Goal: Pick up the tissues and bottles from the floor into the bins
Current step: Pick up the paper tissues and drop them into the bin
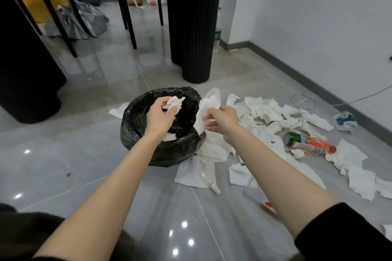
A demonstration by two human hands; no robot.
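A bin lined with a black bag stands on the grey floor. My left hand is over its opening and grips a crumpled white tissue. My right hand is at the bin's right rim and pinches a larger white tissue that hangs beside the bag. Several loose tissues are spread over the floor to the right. An orange-and-green plastic bottle lies on its side among them. A white scrap lies inside the bin under my left wrist.
A black fluted column rises just behind the bin. Black chair legs and a folded umbrella are farther back on the left. A crumpled blue-and-white wrapper and a thin cable lie near the right wall.
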